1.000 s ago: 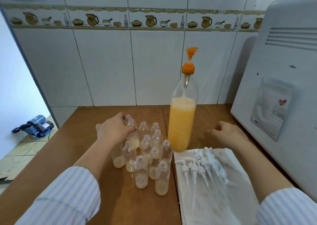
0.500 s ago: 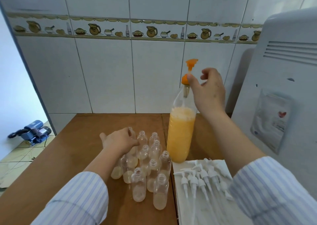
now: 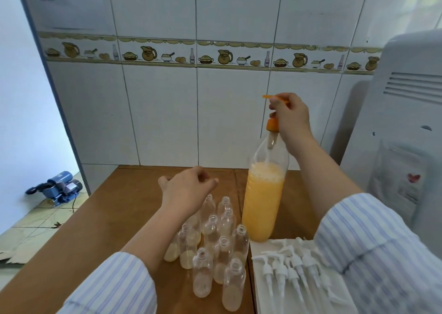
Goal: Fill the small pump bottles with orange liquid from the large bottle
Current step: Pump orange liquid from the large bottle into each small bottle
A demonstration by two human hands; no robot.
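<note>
1. Nearest, at the lower right, a white sheet (image 3: 259,249) carries loose white pump heads (image 3: 284,269), lying just beside the bottles.
2. A tight cluster of small bottles (image 3: 216,246) is seen upright and uncapped on the brown table (image 3: 114,218); most hold only a little pale liquid at the bottom.
3. The left hand (image 3: 187,190) is held above the cluster's far side, fingers loosely curled and gripping nothing.
4. Just right of the cluster stands the large bottle (image 3: 264,201), about half full of orange liquid.
5. The right hand (image 3: 290,117) is wrapped around the orange pump (image 3: 272,124) on top, fingers curled.
6. One small bottle would best be lifted under the spout before pressing; the packed neighbours could easily be toppled.
7. Farthest, a tiled wall (image 3: 162,112) and a white appliance (image 3: 406,122) are seen.
</note>
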